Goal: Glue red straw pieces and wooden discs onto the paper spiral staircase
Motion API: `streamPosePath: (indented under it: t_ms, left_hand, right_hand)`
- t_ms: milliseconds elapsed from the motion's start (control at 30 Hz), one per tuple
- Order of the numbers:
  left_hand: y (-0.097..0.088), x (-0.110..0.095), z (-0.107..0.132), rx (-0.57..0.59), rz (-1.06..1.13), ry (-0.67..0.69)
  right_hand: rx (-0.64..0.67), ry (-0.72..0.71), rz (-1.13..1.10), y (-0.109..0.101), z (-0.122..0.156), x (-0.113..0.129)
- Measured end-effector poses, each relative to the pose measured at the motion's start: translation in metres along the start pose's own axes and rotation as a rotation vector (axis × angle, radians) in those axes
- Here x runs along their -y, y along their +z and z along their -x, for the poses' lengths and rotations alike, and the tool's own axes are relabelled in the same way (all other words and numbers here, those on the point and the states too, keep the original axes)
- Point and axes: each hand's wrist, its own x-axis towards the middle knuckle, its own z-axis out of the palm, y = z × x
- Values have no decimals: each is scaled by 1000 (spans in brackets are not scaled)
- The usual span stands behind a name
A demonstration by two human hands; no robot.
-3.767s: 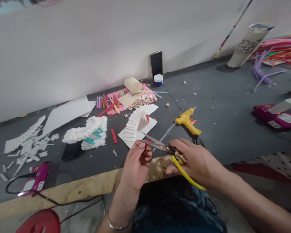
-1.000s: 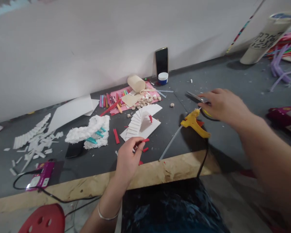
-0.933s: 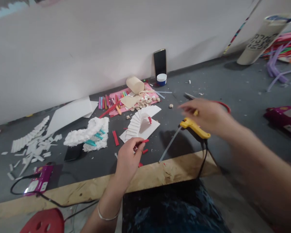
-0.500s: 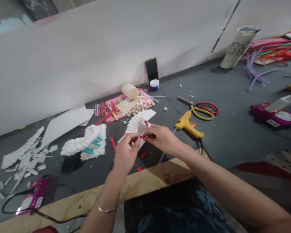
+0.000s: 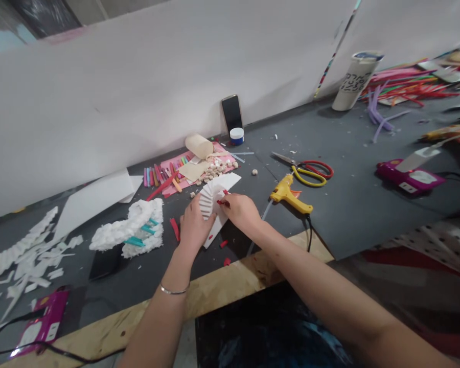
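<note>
One white stepped model [image 5: 213, 192] lies at the frame's centre, held along its left edge by the left hand [image 5: 194, 225]; the right hand [image 5: 242, 210] pinches a small red piece [image 5: 221, 202] (partly hidden) at its inner side. Positioning seems underway; the next move calls for careful alignment.

Scissors [image 5: 299, 168] behind glue gun [image 5: 291, 195], R of stepped model [image 5: 206, 200] – phone [image 5: 232, 112] agst. wall [image 5: 138, 92].

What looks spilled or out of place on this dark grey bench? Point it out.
The beige cylinder lies on its side behind loose, pale pebble-like pieces, as if spilled, though their source can't be told. Thin white scraps lie strewn at the picture's left, looking untidy.
</note>
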Motion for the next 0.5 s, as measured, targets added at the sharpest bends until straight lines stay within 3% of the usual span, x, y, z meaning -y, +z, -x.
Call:
streamPosePath:
  t_ms: [500]
  left_hand:
    - [8, -3, 4, -89, 50, -21]
  right_hand:
    - [-24, 166, 116, 5, 0, 8]
